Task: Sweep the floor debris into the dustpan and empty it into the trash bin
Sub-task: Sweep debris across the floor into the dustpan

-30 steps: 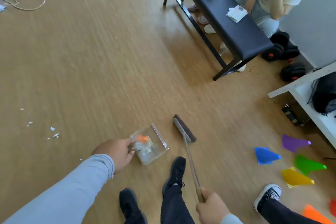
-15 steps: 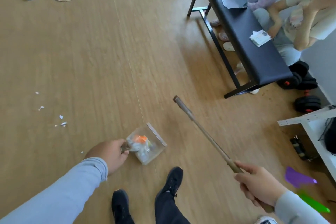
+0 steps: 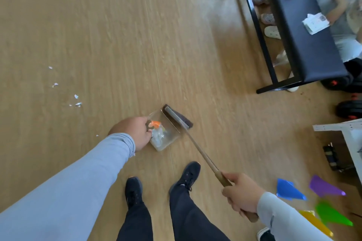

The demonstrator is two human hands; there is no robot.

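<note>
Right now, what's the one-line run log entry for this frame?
left hand: grips clear plastic dustpan on floor | right hand: holds wooden-handled broom, head at pan lip | white paper scraps: unswept, left

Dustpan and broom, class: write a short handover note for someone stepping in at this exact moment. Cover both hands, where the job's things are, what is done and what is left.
Left hand: grips the clear dustpan by its near end; the pan sits on the wood floor.
Right hand: grips the broom by the handle; the brush head is down at the dustpan's open lip.
Done: the pan already holds debris, including an orange piece.
Left: white paper scraps lie on the floor to the left, unswept. No trash bin is in view, so emptying is not yet done.
</note>
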